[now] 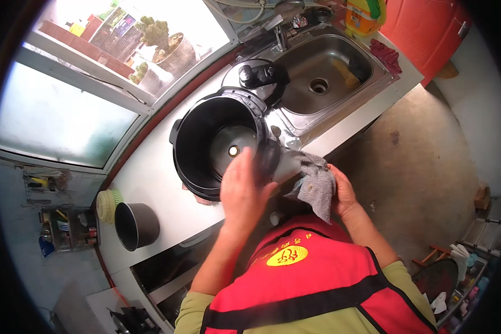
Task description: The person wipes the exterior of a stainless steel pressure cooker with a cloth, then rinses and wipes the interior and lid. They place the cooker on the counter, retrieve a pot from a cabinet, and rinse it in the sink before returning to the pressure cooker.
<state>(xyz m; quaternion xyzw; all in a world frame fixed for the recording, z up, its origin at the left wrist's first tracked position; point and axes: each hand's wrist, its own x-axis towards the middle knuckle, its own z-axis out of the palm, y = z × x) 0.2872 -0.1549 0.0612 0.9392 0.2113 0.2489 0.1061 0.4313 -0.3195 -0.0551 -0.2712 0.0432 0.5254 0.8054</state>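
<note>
A black electric pressure cooker body (pixel 196 137) stands without its inner pot on the white counter, its opening towards me. My left hand (pixel 243 190) is at its near rim, blurred, with no object seen in it; whether it touches the rim I cannot tell. My right hand (pixel 343 190) grips a grey cloth (pixel 315 183) in front of the counter's edge. Behind the cooker, beside the sink, lies its black lid (pixel 271 79). A dark inner pot (pixel 144 225) rests on its side or tilted on the counter at the left, apart from the cooker.
The steel sink (pixel 304 100) holds a yellowish scrubber and a dark one, below a faucet (pixel 281 39). A dark red cloth (pixel 385 54) and a yellow bottle (pixel 361 18) are beside it. A pale green basket (pixel 107 205) stands near the pot. A window borders the counter.
</note>
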